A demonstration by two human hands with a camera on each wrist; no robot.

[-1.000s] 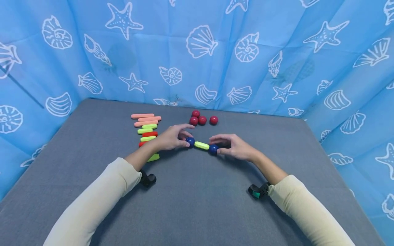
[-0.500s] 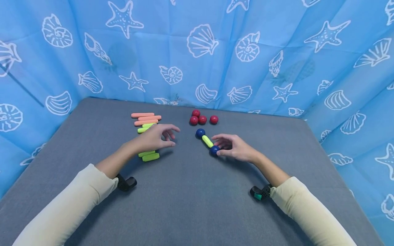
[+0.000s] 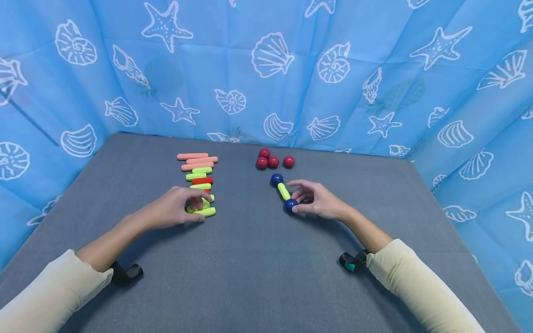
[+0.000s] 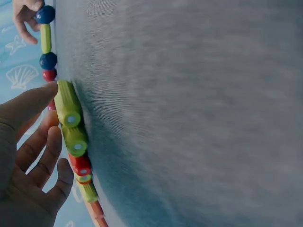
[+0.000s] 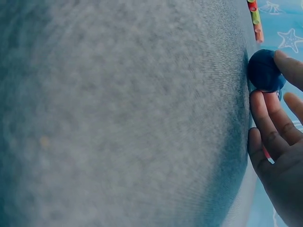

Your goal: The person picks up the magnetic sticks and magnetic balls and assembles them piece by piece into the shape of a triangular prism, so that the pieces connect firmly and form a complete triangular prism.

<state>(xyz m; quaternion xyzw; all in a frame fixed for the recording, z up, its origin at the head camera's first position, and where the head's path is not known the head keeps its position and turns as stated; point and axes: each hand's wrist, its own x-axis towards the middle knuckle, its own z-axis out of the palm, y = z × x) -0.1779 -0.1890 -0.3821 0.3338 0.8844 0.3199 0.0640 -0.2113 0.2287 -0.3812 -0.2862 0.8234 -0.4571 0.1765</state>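
In the head view my right hand (image 3: 318, 201) pinches a dark blue ball (image 3: 290, 205) between thumb and fingers. A yellow-green rod (image 3: 284, 191) joins that ball to a second blue ball (image 3: 276, 179), the three forming a slanted line on the table. My left hand (image 3: 172, 208) is at the near end of a column of rods, fingers loosely bent over them. The left wrist view has its thumb right at the end of the nearest yellow-green rod (image 4: 69, 104), which has a pale metallic dot in its end face. More short yellow-green and red rods (image 3: 202, 181) lie beyond.
Several dark red balls (image 3: 273, 162) sit at the back of the grey table (image 3: 266, 277). Longer salmon rods (image 3: 197, 160) lie at the column's far end. A blue curtain (image 3: 233, 55) with shell prints hangs behind the table's back edge.
My left hand has let go of the far blue ball and moved left and nearer, to the rods. The ball-and-rod piece has swung its far end away and right; my right hand stays at its near ball.
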